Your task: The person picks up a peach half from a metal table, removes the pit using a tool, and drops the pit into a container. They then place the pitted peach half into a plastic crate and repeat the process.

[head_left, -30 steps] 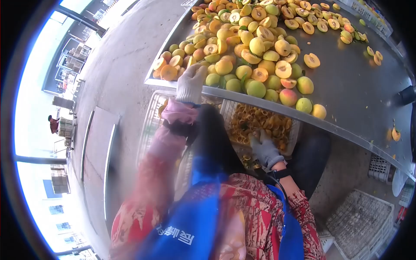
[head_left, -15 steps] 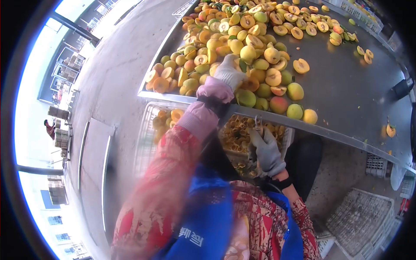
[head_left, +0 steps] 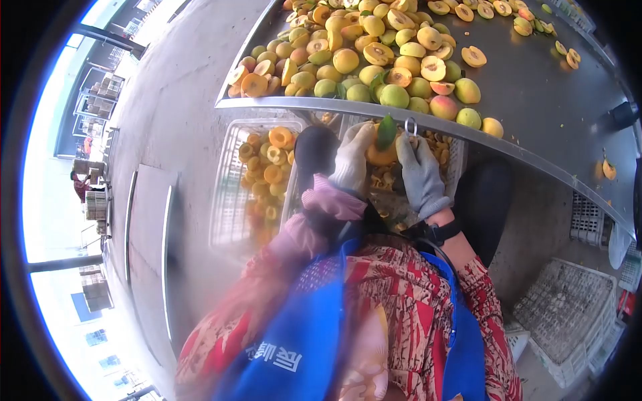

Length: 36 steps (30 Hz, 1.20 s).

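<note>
In a white glove, my left hand (head_left: pixel 352 157) is closed round a yellow peach (head_left: pixel 381 155), with a green leaf (head_left: pixel 386 131) standing up beside it. My right hand (head_left: pixel 421 177), gloved in grey, grips a metal loop tool (head_left: pixel 410 122) whose ring sticks up above the fingers. Both hands are close together just below the metal table's edge, the peach between them. Under them sits a crate (head_left: pixel 460 160) of small ring-like fruit scraps, partly hidden by my hands. A heap of whole and halved peaches (head_left: pixel 346 61) covers the near-left part of the table.
The metal table (head_left: pixel 521 100) has a raised rim in front of me. To the left, a white crate (head_left: pixel 224 180) holds pitted peach halves (head_left: pixel 273 174). Dirty upturned-looking crates (head_left: pixel 565 311) stand at lower right. Far left, a person (head_left: pixel 80 186) is near stacked crates.
My left hand has drawn back from the heap, bringing a peach with a leaf down to my right hand. My right hand has risen slightly, and the view has shifted.
</note>
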Tool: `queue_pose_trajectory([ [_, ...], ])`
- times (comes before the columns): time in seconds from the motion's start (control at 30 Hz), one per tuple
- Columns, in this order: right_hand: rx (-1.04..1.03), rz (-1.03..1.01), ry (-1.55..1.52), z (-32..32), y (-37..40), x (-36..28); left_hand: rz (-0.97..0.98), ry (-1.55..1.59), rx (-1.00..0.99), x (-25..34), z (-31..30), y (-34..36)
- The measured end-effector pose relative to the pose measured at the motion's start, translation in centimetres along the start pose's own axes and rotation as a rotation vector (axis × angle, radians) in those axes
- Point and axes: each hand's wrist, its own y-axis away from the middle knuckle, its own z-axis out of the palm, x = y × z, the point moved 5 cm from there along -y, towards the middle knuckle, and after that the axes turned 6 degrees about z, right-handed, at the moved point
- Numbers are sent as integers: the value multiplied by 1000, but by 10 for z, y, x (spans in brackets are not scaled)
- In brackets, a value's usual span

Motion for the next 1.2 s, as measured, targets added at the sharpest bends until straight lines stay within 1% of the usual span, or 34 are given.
queue_pose_trajectory([
  [0.03,58,-45,7,-3,1,-3,70,-55,35,0,-2,-3],
  [0.07,108,-137,213,-4,0,-3,66,-52,34,-2,-5,-3],
  [0.13,112,-118,194,-5,-4,1,-28,-131,-70,-7,-3,2],
  [0.17,111,-108,173,-6,-6,2,-32,-129,-73,-8,-1,5],
  [0.2,196,-60,4,-12,-7,7,-60,48,-17,-7,1,11],
  [0.23,200,-58,5,-17,-8,18,-86,224,39,-7,2,14],
  [0.27,314,-76,274,-29,-10,33,-43,233,37,-10,-6,10],
  [0.3,423,-91,544,-35,-6,32,-43,236,41,-11,-12,7],
  [0.33,419,-20,567,-38,-1,40,-99,302,37,-13,-17,5],
  [0.37,416,-18,570,-37,3,43,-154,368,29,-16,-19,1],
  [0.43,168,15,390,-23,8,51,-182,420,49,-25,-22,-6],
  [0.47,199,-170,406,-16,16,45,-209,469,67,-31,-23,-7],
  [0.5,200,-167,407,-11,21,33,-212,470,68,-36,-25,-10],
  [0.57,-102,466,-107,0,31,25,-110,341,168,-41,-37,-13],
  [0.6,-71,506,-169,-4,31,18,-113,339,172,-39,-35,-11],
  [0.63,-71,510,-168,-5,25,27,-49,268,162,-33,-32,-11],
  [0.67,8,355,-110,-12,13,36,13,198,152,-27,-27,-11],
  [0.7,85,198,-51,-18,5,36,10,200,153,-18,-21,-11],
  [0.73,46,113,-79,-14,5,22,-136,11,73,-11,-13,-8],
  [0.77,44,119,-80,-13,1,25,-281,-180,-9,-9,-7,-4],
  [0.8,-50,131,-281,-5,-3,23,-285,-182,-6,-6,-3,-1],
  [0.83,-141,139,-484,0,-4,19,-168,-139,-142,2,7,1],
  [0.87,-149,294,-586,-4,3,21,-50,-94,-278,7,16,4],
  [0.9,-150,295,-586,1,5,26,-51,-94,-277,3,14,6],
  [0.97,-164,22,-389,13,4,33,113,-181,-242,-7,-5,5],
  [1.0,-152,89,-356,23,-1,46,210,-127,-156,-19,-19,-4],
  [1.03,-153,90,-359,22,0,40,210,-130,-155,-18,-19,-10],
  [1.1,-210,236,68,24,6,38,16,199,111,-25,-36,-14],
  [1.13,-170,261,113,23,7,39,19,198,115,-23,-36,-14],
  [1.17,-175,258,116,23,8,37,-27,266,141,-24,-36,-15],
  [1.2,-170,164,212,21,12,31,-75,334,166,-25,-34,-14],
])
